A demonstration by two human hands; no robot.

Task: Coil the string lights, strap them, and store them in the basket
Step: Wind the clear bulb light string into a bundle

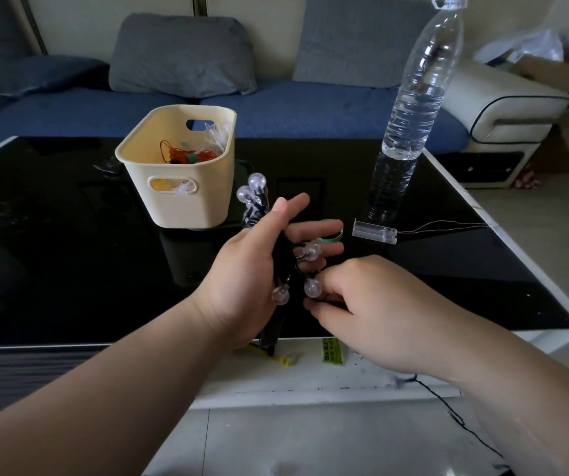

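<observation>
My left hand (252,266) holds a bundle of black-wired string lights (281,255) with clear round bulbs; bulbs stick out above the thumb and below the palm. My right hand (375,304) pinches the wire beside a low bulb (312,287) of the bundle. A green strap (331,238) shows behind my left fingers. A black wire trails from under my right wrist down to the floor. The cream basket (180,201) stands on the black table behind my left hand, with orange wire and star lights inside.
A clear water bottle (413,97) stands at the right on the glossy black table (70,252). A clear battery box (375,231) with thin wires lies near it. A yellow tag (333,352) lies on the white front edge. A blue sofa is behind.
</observation>
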